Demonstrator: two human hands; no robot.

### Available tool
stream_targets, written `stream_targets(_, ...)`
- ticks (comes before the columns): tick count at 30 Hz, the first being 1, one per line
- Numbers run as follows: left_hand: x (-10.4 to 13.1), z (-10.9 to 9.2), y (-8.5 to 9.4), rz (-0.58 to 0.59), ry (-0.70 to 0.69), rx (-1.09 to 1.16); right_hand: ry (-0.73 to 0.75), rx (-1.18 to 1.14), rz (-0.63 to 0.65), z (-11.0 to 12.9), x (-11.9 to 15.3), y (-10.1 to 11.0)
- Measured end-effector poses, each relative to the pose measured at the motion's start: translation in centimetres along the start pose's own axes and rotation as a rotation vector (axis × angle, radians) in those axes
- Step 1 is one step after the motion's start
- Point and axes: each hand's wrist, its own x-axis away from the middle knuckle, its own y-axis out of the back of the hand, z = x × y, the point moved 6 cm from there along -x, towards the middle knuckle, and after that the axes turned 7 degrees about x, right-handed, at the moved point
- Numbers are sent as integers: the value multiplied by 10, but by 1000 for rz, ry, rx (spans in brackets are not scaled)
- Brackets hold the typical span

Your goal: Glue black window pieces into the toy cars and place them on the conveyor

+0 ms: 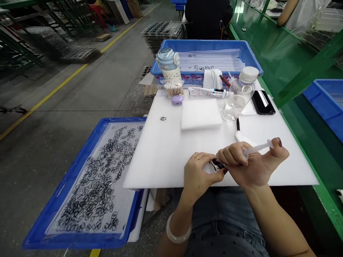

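Note:
Near the front edge of the white work board (160, 153), my left hand (198, 175) pinches a small black and silver part (217, 164) between thumb and fingers. My right hand (249, 164) is wrapped round a translucent syringe (258, 147), its thumb on the plunger end. The syringe's front end is hidden by the fingers, close to the small part. A white foam block (201, 114) lies behind my hands. Small black rings (163, 118) rest on the board to the left.
A blue tray (80, 162) of black rings stands left. Behind the board are a clear bottle (237, 98), a phone (263, 102), cotton swabs (173, 88), a tube (206, 92), a cup (168, 64) and a blue bin (206, 44). A person in black (207, 18) sits beyond.

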Motion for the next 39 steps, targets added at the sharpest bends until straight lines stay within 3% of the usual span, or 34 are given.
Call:
stream_targets(19,2,1,0,-25,-47,-29,90,-125,61,-1,2,0)
stream_targets(32,1,1,0,-39,-72,-55,123,-64,-20,1,6,2)
stream_targets(35,1,3,0,-31,-65,-64,72,37,26,8,8,-4)
stream_targets(37,1,4,-1,-9,-73,-71,87,94,70,15,0,-9)
stream_targets(39,4,4,-1,24,-104,-84,236,91,-3,23,-23,-5)
